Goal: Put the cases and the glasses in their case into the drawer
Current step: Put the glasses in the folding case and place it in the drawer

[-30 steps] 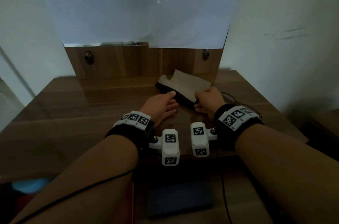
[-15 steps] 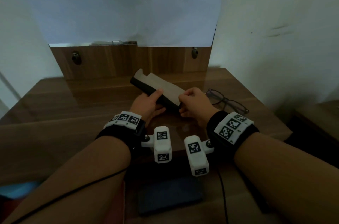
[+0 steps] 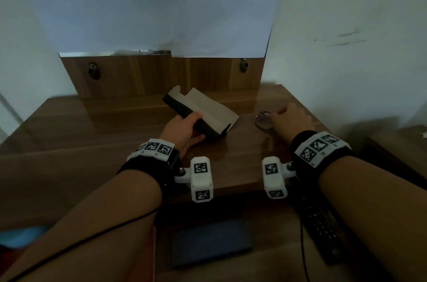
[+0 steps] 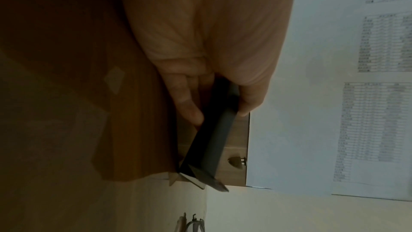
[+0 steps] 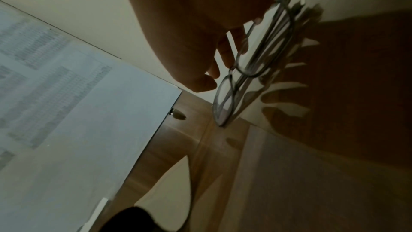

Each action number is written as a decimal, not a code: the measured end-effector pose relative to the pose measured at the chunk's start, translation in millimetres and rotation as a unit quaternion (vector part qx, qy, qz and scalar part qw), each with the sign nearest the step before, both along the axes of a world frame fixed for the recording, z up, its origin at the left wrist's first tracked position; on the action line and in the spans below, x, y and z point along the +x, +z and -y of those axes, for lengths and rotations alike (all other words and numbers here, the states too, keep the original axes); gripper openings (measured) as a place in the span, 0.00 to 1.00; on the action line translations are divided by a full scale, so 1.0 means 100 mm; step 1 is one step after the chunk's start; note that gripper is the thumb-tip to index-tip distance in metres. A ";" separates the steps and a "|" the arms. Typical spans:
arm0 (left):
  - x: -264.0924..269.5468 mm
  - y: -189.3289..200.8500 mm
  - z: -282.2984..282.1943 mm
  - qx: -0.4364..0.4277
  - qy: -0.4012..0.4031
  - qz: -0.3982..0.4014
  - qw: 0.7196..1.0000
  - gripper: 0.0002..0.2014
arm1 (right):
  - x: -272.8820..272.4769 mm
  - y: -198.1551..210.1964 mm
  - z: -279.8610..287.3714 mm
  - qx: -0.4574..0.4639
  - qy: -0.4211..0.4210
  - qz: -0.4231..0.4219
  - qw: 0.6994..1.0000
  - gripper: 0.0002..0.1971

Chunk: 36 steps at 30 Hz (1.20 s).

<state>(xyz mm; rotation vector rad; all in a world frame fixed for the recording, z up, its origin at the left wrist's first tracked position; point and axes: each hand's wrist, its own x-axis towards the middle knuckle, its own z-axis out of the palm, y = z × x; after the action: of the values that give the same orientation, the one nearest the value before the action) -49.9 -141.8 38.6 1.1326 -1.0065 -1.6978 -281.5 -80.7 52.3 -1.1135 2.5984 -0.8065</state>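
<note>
Head view: dark blue case (image 3: 211, 243) nearest, flat in open drawer (image 3: 272, 265). Further on desk (image 3: 69, 134), left hand (image 3: 182, 130) grips open black case (image 3: 201, 117), thumb on top. Right hand (image 3: 290, 120), fingers loosely spread, touches folded glasses (image 3: 263, 120); firm hold unclear.

Bare forearms; black wristbands (image 3: 150, 166) topped by white plates with black square markers; white marker blocks (image 3: 201, 179) on ball joints; thin black cable (image 3: 92, 239).
</note>
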 end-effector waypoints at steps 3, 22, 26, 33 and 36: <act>0.00 0.00 0.00 -0.005 0.000 0.002 1.000 0.15 | -0.17 -0.19 0.11 0.036 -0.009 -0.007 0.999 0.42; 0.04 -0.05 0.02 -0.014 -0.019 -0.036 0.999 0.13 | -0.08 -0.05 0.24 -0.092 0.080 0.072 0.990 0.10; 0.05 -0.05 0.01 -0.022 -0.024 -0.045 0.998 0.14 | 0.24 0.11 0.30 -0.216 0.113 0.165 0.956 0.07; 0.05 -0.05 -0.01 -0.034 -0.035 -0.059 0.997 0.14 | 0.82 0.24 0.37 -0.263 0.200 0.234 0.914 0.05; 0.06 -0.05 -0.02 -0.038 -0.042 -0.059 0.997 0.16 | 0.98 0.24 0.39 -0.259 0.211 0.208 0.919 0.03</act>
<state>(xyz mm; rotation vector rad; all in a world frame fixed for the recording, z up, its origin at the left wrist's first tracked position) -43.7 -140.2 33.9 0.9427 -1.0477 -1.7556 -183.8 -119.3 76.2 -1.3764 1.7482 -1.4703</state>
